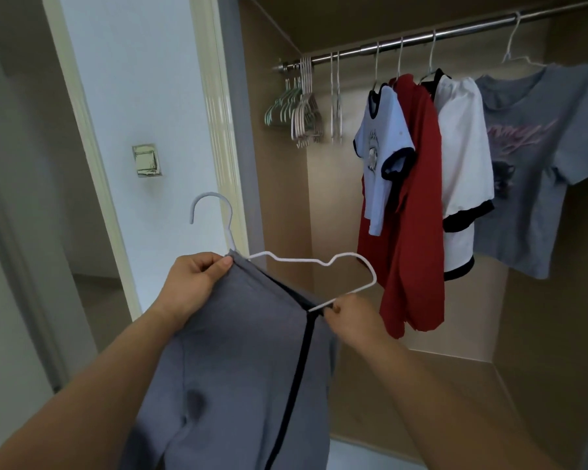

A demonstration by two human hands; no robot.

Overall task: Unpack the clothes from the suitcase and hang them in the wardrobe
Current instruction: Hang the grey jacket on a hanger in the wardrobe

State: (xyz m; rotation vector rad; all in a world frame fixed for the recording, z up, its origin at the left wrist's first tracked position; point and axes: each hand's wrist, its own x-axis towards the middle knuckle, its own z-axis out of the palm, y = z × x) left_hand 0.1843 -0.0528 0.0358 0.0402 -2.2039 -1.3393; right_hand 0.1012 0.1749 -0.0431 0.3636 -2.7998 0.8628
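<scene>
While the left hand (192, 283) pinches the trousers (238, 361) at the hanger (286, 262), the right hand (348, 317) grips its bar. Four shirts (418, 198) crowd the rail (421, 37) ahead.

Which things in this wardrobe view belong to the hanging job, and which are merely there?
Job: grey garment, white hanger, left hand, right hand, rail, four hung tops, spare hangers.

Merely there: wall switch, door frame.
</scene>
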